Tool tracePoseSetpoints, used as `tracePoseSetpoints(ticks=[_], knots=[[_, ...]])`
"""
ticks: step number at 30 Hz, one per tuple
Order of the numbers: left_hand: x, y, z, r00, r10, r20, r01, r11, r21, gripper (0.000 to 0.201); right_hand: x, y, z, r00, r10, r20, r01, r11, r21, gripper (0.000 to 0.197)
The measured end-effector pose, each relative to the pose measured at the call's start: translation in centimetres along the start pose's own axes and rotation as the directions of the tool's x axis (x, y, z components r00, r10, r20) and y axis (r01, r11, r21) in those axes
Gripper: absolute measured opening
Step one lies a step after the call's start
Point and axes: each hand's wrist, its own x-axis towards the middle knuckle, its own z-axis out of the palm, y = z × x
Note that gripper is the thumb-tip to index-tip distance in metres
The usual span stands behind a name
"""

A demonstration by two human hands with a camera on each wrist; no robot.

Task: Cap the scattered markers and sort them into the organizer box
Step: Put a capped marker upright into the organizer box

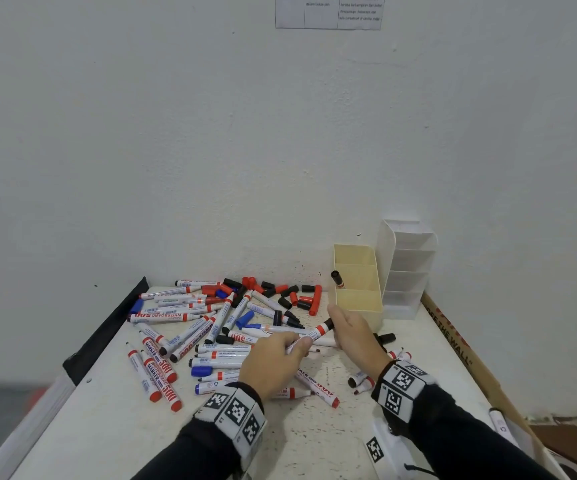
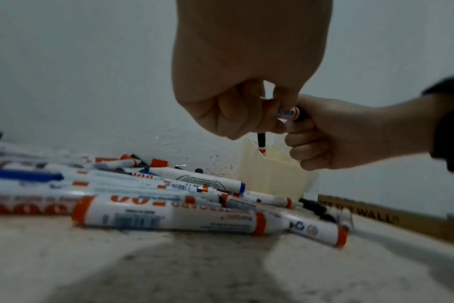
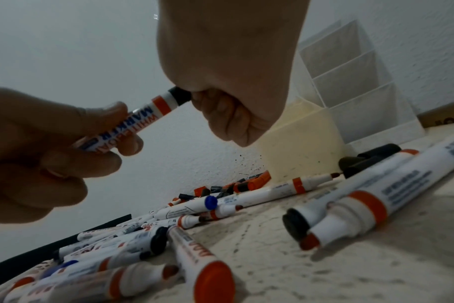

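Note:
My left hand [image 1: 297, 344] grips a white marker [image 1: 316, 332] with a red band by its barrel, just above the table. My right hand [image 1: 340, 330] holds a black cap [image 3: 180, 96] that sits over the marker's tip end. In the right wrist view the marker [image 3: 143, 116] runs between both hands. The cream organizer box [image 1: 366, 317] stands just behind my right hand, with one black-capped marker [image 1: 337, 279] upright in it. Several uncapped markers [image 1: 183, 318] and loose red, black and blue caps [image 1: 292, 294] lie scattered on the table.
A taller white organizer [image 1: 408, 271] stands right of the cream one, against the wall. A black strip [image 1: 107, 327] edges the table on the left, a cardboard board [image 1: 453, 341] on the right. Black caps [image 1: 385, 338] lie beside my right hand.

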Motion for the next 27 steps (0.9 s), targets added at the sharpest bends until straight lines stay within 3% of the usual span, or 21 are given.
tracePoseSetpoints(ticks=[2, 6, 8, 11, 14, 16, 18, 21, 23, 27], knots=[[-0.1, 0.5, -0.2, 0.989, -0.06, 0.138, 0.089, 0.973, -0.211, 0.038, -0.2, 0.0, -0.1, 0.999, -0.035, 0.005, 0.035, 0.998, 0.044, 0.036], [-0.3, 1.4, -0.6, 0.926, -0.129, 0.356, 0.273, 0.878, -0.394, 0.041, -0.6, 0.7, -0.7, 0.996, -0.092, 0.005, 0.092, 0.993, 0.069, 0.04], [-0.2, 1.7, -0.1, 0.928, -0.118, 0.353, 0.27, 0.866, -0.421, 0.041, -0.7, 0.5, -1.2, 0.995, -0.097, 0.025, 0.094, 0.992, 0.083, 0.038], [-0.1, 2.0, 1.0, 0.972, -0.081, 0.219, 0.172, 0.883, -0.437, 0.037, -0.6, -0.6, -2.1, 0.989, -0.118, 0.093, 0.107, 0.987, 0.117, 0.034], [0.5, 1.9, 1.8, 0.979, -0.09, 0.181, 0.164, 0.876, -0.454, 0.038, 0.2, -1.6, -3.2, 0.986, -0.131, 0.104, 0.117, 0.984, 0.135, 0.03], [1.2, 1.3, 2.1, 0.985, -0.116, 0.13, 0.152, 0.936, -0.318, 0.033, 0.9, -2.0, -4.0, 0.986, -0.169, 0.002, 0.168, 0.984, 0.061, 0.025], [1.8, 0.5, 2.1, 0.982, -0.179, 0.052, 0.183, 0.98, -0.074, 0.026, 1.8, -2.4, -4.9, 0.95, -0.258, -0.173, 0.265, 0.964, 0.016, 0.017], [1.7, 0.0, 1.7, 0.957, -0.271, 0.099, 0.238, 0.935, 0.262, 0.018, 2.7, -3.2, -6.1, 0.8, -0.424, -0.426, 0.391, 0.905, -0.167, 0.013], [1.7, -0.1, 1.9, 0.952, -0.274, 0.137, 0.21, 0.909, 0.36, 0.02, 3.2, -3.2, -6.5, 0.719, -0.494, -0.489, 0.397, 0.869, -0.294, 0.014], [1.8, -0.2, 2.4, 0.956, -0.237, 0.175, 0.138, 0.884, 0.446, 0.029, 4.3, -1.5, -6.0, 0.789, -0.477, -0.387, 0.329, 0.86, -0.39, 0.025]])
